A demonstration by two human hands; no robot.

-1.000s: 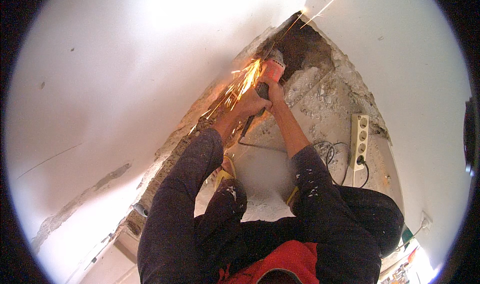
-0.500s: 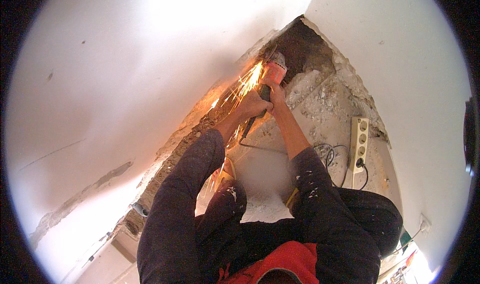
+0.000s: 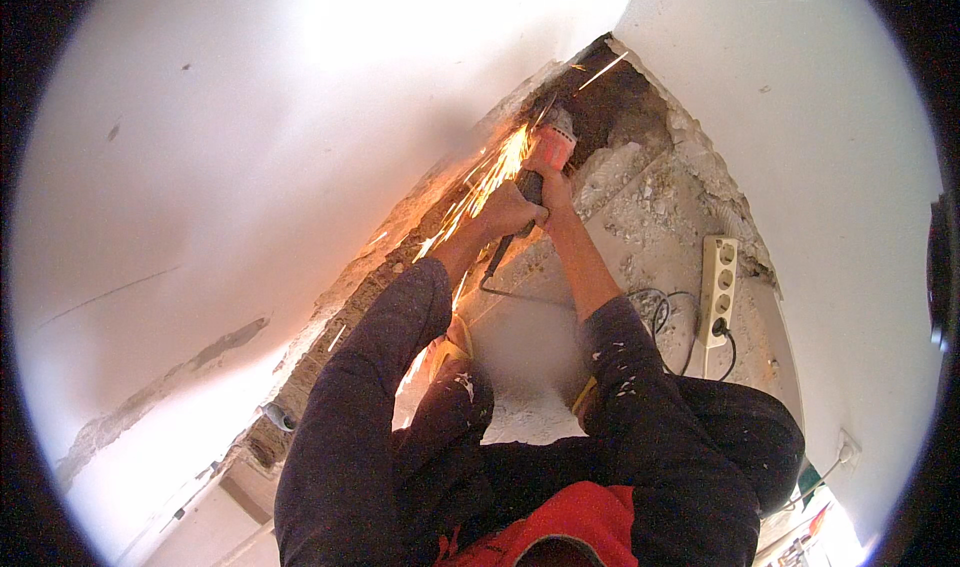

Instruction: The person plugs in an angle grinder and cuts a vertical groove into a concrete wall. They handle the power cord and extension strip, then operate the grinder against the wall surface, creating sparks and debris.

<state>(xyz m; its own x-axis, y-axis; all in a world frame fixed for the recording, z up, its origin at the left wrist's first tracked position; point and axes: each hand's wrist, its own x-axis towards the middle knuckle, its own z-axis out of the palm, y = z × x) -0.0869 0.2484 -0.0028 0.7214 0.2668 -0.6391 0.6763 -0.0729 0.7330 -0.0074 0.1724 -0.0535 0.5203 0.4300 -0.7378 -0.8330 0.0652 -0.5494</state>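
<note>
A red and black angle grinder (image 3: 549,149) points away from me, low in the corner where two walls meet. My left hand (image 3: 512,210) is wrapped round the rear of its dark body. Farther forward, my right hand (image 3: 553,192) grips the tool close to the red head. Bright orange sparks (image 3: 505,167) stream from the disc along the foot of the left wall, back toward my left forearm and foot. The disc itself is mostly hidden by glare and the guard. From the grinder's rear a black cord (image 3: 492,267) runs down to the floor.
A cream power strip (image 3: 720,277) with one black plug lies right of my right forearm. Broken plaster and rubble (image 3: 640,197) cover the floor by the corner. A grey pipe end (image 3: 278,417) sticks out at the left wall's base. The right wall (image 3: 800,117) has a ragged lower edge.
The spark stream has grown longer and denser, reaching farther toward my left foot, and a streak now shows near the corner. Both hands and the grinder stay nearly in place.
</note>
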